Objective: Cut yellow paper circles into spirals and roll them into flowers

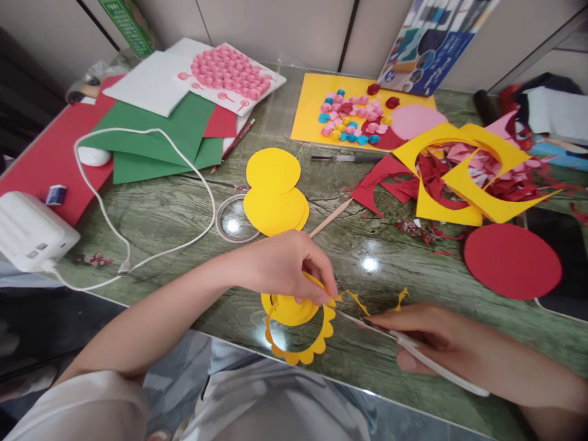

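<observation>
My left hand (294, 263) pinches a curling strip of yellow paper (298, 357) with a scalloped outer edge, which loops down toward the table's front edge. My right hand (432, 337) is closed around white-handled scissors (441, 370), their blades pointing left at the paper near my left fingertips. Thin yellow offcuts (402, 299) lie by the blades. Just beyond my left hand are overlapping yellow paper circles (274, 190), a roll of clear tape (220, 222) and a wooden stick (331, 218). My left fingers partly hide the strip's upper coils.
Right of the middle, yellow paper frames (463, 211) surround red and pink scraps. A red paper circle (513, 261) overlaps a dark phone (558, 251). Crumpled paper balls (353, 116) sit on yellow card at the back. On the left, a white cable (160, 131) loops from a white charger (37, 229).
</observation>
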A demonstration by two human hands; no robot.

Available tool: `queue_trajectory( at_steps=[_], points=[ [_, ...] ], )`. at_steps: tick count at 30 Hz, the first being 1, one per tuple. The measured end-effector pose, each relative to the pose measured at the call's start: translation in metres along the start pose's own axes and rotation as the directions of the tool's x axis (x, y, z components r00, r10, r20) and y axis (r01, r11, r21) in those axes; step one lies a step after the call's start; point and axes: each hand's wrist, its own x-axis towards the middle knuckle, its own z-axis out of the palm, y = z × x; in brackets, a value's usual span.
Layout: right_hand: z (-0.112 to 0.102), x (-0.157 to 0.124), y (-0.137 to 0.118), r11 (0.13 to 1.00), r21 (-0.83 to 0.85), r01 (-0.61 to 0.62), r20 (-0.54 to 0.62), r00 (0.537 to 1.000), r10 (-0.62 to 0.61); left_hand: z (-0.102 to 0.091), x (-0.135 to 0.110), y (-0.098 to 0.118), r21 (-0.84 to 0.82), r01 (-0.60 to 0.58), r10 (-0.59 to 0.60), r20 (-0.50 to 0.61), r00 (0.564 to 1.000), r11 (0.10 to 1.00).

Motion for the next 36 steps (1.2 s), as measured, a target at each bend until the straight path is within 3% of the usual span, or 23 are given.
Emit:
queue_trajectory(
  at_steps=[3, 8, 13, 16, 19, 22, 27, 36],
  points=[
    [-0.002, 0.001, -0.008, 0.988, 0.129, -0.089, 0.096, 0.992, 0.077, -0.001, 0.001, 0.000, -0.075, -0.041, 0.033, -0.105, 0.994, 0.996],
    [-0.001, 0.006, -0.009, 0.885, 0.466, 0.006, 0.091, 0.994, -0.055, 0.003, 0.004, 0.001, -0.203, -0.170, 0.101, -0.310, 0.945, 0.964],
    [0.011, 0.015, -0.004, 0.778, 0.603, 0.177, 0.020, 0.972, -0.236, 0.017, 0.009, 0.000, -0.292, -0.322, 0.129, -0.527, 0.840, 0.901],
    [0.019, 0.020, -0.005, 0.732, 0.647, 0.212, -0.006, 0.962, -0.273, 0.027, 0.012, -0.003, -0.325, -0.423, 0.135, -0.637, 0.759, 0.846],
    [0.026, 0.024, -0.005, 0.693, 0.683, 0.232, -0.033, 0.957, -0.288, 0.036, 0.015, -0.005, -0.357, -0.489, 0.122, -0.696, 0.708, 0.796],
    [0.030, 0.026, -0.005, 0.692, 0.681, 0.241, -0.055, 0.959, -0.280, 0.042, 0.016, -0.007, -0.396, -0.516, 0.105, -0.708, 0.698, 0.759],
    [0.032, 0.027, -0.007, 0.712, 0.653, 0.259, -0.107, 0.962, -0.251, 0.045, 0.017, -0.008, -0.443, -0.518, 0.092, -0.689, 0.719, 0.732],
    [0.030, 0.023, -0.003, 0.745, 0.619, 0.247, -0.117, 0.968, -0.223, 0.043, 0.014, -0.006, -0.397, -0.451, 0.057, -0.697, 0.715, 0.799]
  ],
)
